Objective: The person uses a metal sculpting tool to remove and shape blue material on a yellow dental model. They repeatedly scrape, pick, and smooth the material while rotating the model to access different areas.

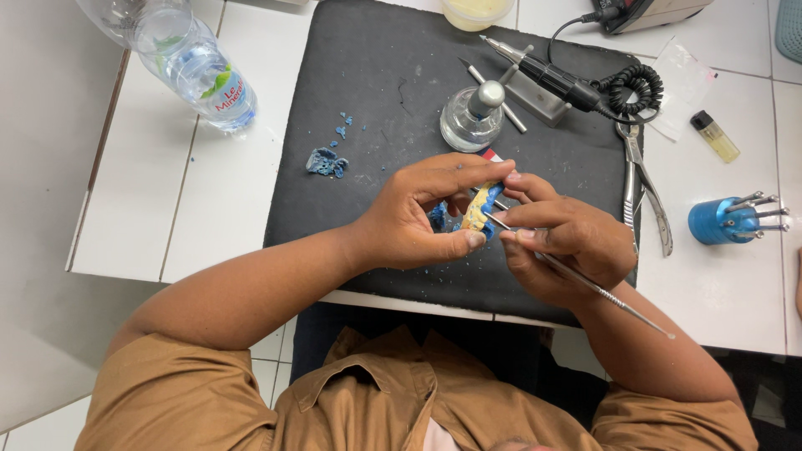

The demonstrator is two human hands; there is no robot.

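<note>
Seen from the head camera, you are holding a small yellow and blue piece (479, 209) just above the black mat (368, 75), between your two hands and near the table's (209, 200) front edge. Your left hand (418, 217) is pinching the piece, its grip pressed together with the thumb underneath and the fingers curled over the top. Your right hand (560, 238) is pinching a thin metal tool (585, 282) like a pen, with the tip touching the piece and the long handle running back past your wrist.

The piece is looking small and light, and I judge it stiff in the yellow part and softer, crumbly in the blue, going by the blue crumbs (327, 160) lying on the mat to the left. It could chip or slip under pressure, so you are best gripping it by its ends, leaving the worked face open to the tool.

A glass bottle with a metal cap (473, 117) is standing just behind your hands, a corded handpiece (543, 75) is resting behind that, pliers (643, 188) are lying to the right, and a blue stand of tools (727, 219) is sitting further right. A plastic water bottle (188, 63) is lying at the left.

Your fingers are hiding most of the piece, so its exact shape is hard to make out, and the tool's tip is too fine to read.
</note>
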